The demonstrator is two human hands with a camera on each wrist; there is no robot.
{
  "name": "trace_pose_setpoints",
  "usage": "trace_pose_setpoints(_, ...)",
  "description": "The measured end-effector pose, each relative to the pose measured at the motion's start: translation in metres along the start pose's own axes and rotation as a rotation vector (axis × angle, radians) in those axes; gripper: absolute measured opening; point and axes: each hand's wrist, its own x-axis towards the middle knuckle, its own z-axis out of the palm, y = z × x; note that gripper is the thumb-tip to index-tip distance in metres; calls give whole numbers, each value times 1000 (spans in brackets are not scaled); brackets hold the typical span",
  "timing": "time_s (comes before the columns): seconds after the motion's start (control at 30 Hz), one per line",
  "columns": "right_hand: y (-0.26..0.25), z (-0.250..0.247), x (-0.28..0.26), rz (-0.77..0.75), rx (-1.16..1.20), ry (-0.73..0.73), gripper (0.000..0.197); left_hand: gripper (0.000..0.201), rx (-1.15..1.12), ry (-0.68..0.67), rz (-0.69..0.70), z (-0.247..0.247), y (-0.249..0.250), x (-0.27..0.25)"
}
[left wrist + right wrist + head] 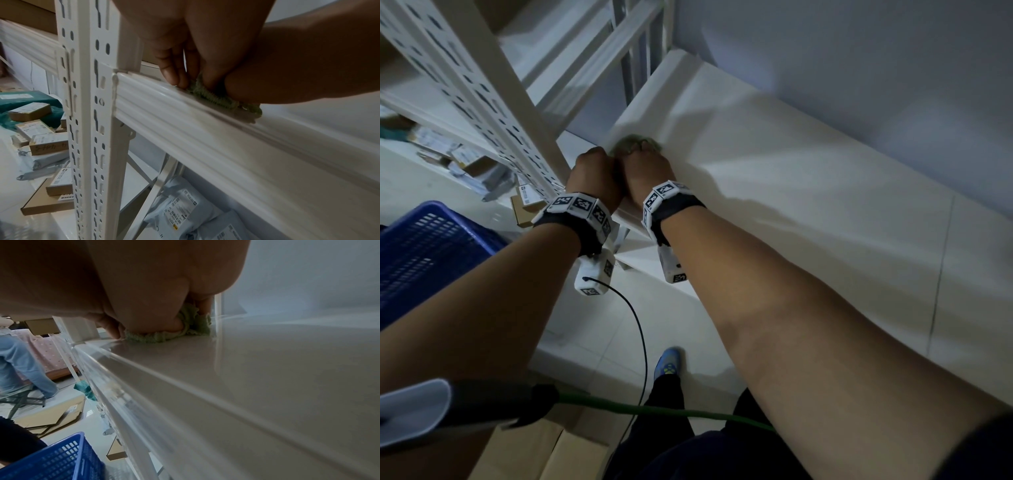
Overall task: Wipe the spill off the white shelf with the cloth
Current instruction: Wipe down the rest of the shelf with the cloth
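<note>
A crumpled green cloth lies at the left end of the white shelf, near its front lip. My right hand sits on top of it with fingers curled into the bunched fabric; the right wrist view shows the cloth squeezed under that hand. My left hand is pressed up against the right one. Its fingers point down onto the shelf lip at the end of the cloth. No spill shows on the shelf surface.
A perforated white upright stands just left of my hands. The wall runs behind the shelf. A blue basket is low on the left. Boxes and parcels fill lower shelves. A seated person is far left.
</note>
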Motion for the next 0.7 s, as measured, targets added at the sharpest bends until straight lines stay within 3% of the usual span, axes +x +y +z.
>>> trace_pose_setpoints(0.2,4,-4,-5,-1,39,-18,30,26,-5,-4,-71,-3,10,-7)
trace_pose_setpoints(0.33,8,-7,-18,21,70,0,31,24,87,-37,-44,-6,25,-12)
trace_pose_setpoints(0.43,24,-11,-36,23,61,36,32,22,184,-63,6,-2,46,-23)
trace_pose_setpoints(0.7,93,-33,-103,169,84,-38,29,19,63,-146,73,41,119,-57)
